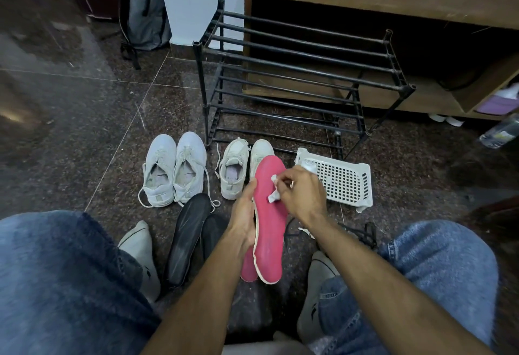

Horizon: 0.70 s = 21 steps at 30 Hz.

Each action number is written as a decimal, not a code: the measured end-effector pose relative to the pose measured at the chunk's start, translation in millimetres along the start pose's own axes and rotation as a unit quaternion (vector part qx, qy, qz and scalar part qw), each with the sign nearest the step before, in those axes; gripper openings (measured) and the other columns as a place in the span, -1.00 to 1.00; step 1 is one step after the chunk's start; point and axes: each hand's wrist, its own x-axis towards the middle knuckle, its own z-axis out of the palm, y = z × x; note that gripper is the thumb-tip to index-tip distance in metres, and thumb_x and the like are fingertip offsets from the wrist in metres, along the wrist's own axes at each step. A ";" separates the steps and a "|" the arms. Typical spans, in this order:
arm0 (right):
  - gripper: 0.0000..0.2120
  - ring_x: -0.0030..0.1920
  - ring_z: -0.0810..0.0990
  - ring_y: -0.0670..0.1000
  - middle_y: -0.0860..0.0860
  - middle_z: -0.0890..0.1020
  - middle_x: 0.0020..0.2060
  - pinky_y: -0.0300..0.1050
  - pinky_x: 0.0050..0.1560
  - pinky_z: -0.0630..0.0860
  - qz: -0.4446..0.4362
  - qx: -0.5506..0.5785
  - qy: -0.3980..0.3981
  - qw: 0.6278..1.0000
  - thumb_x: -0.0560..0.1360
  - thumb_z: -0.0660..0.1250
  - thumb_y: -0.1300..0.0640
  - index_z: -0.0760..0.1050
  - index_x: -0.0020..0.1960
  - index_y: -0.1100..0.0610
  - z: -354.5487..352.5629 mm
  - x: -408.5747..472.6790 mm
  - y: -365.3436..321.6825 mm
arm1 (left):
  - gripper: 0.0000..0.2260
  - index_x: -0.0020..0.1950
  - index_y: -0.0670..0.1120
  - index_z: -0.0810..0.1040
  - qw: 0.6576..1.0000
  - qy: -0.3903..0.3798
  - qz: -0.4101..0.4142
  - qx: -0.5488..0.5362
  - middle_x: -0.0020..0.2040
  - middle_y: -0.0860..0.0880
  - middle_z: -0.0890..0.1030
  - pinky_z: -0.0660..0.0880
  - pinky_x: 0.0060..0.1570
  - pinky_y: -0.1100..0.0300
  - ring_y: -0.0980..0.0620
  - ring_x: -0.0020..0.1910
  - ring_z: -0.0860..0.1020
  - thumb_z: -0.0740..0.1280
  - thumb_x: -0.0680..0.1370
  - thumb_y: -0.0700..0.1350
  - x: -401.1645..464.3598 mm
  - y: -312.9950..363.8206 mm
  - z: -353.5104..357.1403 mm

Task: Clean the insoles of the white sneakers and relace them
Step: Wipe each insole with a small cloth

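We held a long pink foam insole (pixel 271 214) upright over the dark speckled stone floor (pixel 84 119), our left hand (pixel 243 214) gripping its left edge while our right hand (pixel 302 194) pinched a small white crumpled wipe (pixel 273 196) against its face. A second pink insole (pixel 248 269) showed just behind it. Two pairs of white lace-up sneakers (pixel 175 169) stood before a black metal shoe rack (pixel 297 74), near a white perforated plastic basket (pixel 341 179).
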 end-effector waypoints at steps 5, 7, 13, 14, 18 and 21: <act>-0.90 -0.13 0.59 -0.09 -0.12 0.66 -0.01 -0.21 -0.14 0.50 -0.024 -0.017 -0.073 0.997 0.51 0.39 0.07 0.67 -0.03 0.02 2.7 -6.0 -2.5 | -0.52 0.26 -0.24 0.56 1.000 -0.007 0.008 -0.003 -0.07 -0.20 0.68 0.56 -0.08 0.00 -0.12 -0.15 0.65 0.20 0.61 0.14 -0.4 5.0 -3.2; -0.91 -0.08 0.61 -0.12 -0.13 0.66 0.02 -0.13 -0.01 0.58 -0.049 -0.004 -0.148 0.988 0.51 0.40 0.10 0.67 -0.03 0.04 4.3 -21.9 -0.4 | -0.51 0.24 -0.27 0.54 1.000 0.001 0.015 -0.010 -0.02 -0.24 0.67 0.58 -0.11 0.00 -0.16 -0.11 0.65 0.21 0.61 0.14 1.3 7.6 -6.8; -0.89 -0.17 0.54 -0.09 -0.14 0.59 -0.10 -0.18 -0.20 0.43 -0.061 0.005 -0.051 0.997 0.53 0.38 0.04 0.66 -0.02 0.02 -6.6 -1.5 6.6 | -0.53 0.16 -0.21 0.58 1.000 -0.025 -0.004 -0.010 -0.15 -0.18 0.67 0.61 -0.23 0.07 -0.09 -0.25 0.65 0.16 0.62 0.17 -3.0 5.2 -0.1; -0.90 -0.20 0.51 -0.11 -0.16 0.57 -0.13 -0.21 -0.23 0.37 -0.048 0.015 -0.032 0.998 0.52 0.38 0.05 0.66 -0.03 0.02 -7.7 4.1 6.7 | -0.54 0.17 -0.20 0.59 1.000 -0.026 -0.003 -0.013 -0.14 -0.18 0.67 0.62 -0.23 0.06 -0.10 -0.24 0.65 0.16 0.62 0.16 -2.7 4.0 0.9; -0.91 -0.16 0.54 -0.13 -0.15 0.60 -0.09 -0.24 -0.18 0.40 -0.067 0.020 -0.112 0.991 0.51 0.40 0.08 0.66 -0.02 0.03 -3.3 -8.9 4.3 | -0.52 0.21 -0.23 0.55 1.000 -0.023 0.004 -0.019 -0.15 -0.19 0.68 0.61 -0.21 0.06 -0.10 -0.24 0.66 0.16 0.62 0.16 -1.3 7.3 -0.6; -0.90 -0.11 0.59 -0.12 -0.17 0.62 -0.05 -0.17 -0.02 0.54 -0.094 0.025 -0.195 0.976 0.50 0.39 0.15 0.67 -0.02 0.03 4.5 -36.7 7.3 | -0.54 0.13 -0.26 0.54 0.999 -0.017 0.018 -0.034 -0.19 -0.21 0.69 0.60 -0.26 0.07 -0.12 -0.27 0.67 0.14 0.64 0.14 -1.0 12.3 -6.0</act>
